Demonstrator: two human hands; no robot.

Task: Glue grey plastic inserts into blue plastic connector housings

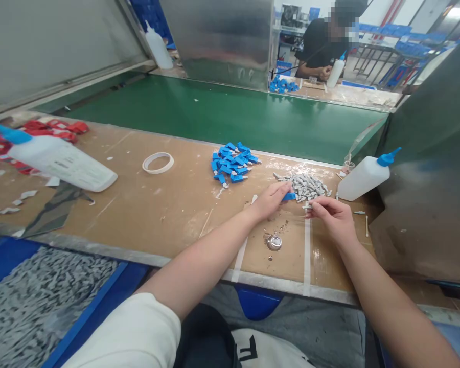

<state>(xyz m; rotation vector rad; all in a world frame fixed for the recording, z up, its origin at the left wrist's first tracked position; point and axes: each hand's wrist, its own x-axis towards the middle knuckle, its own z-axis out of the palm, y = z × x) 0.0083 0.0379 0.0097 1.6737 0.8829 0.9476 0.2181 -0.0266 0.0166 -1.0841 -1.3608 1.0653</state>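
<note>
My left hand (270,200) is closed on a small blue plastic part (290,196), whose end sticks out past the fingertips. Just to its right, my right hand (335,217) pinches a small grey plastic piece (307,206) between thumb and fingers. Behind both hands lies a heap of similar grey pieces (310,186) on the brown work surface. Farther left is a pile of blue parts (232,162), some with pale ends. A small round shiny clear blob (274,242) sits on the table between my forearms, with droplets around it.
A white squeeze bottle (364,178) leans at right; another bottle (67,161) lies at left near red parts (57,130). A tape roll (158,163) lies mid-table. Beyond runs a green belt (214,115), with a person (322,48) behind it. A blue bin (111,291) holds grey pieces.
</note>
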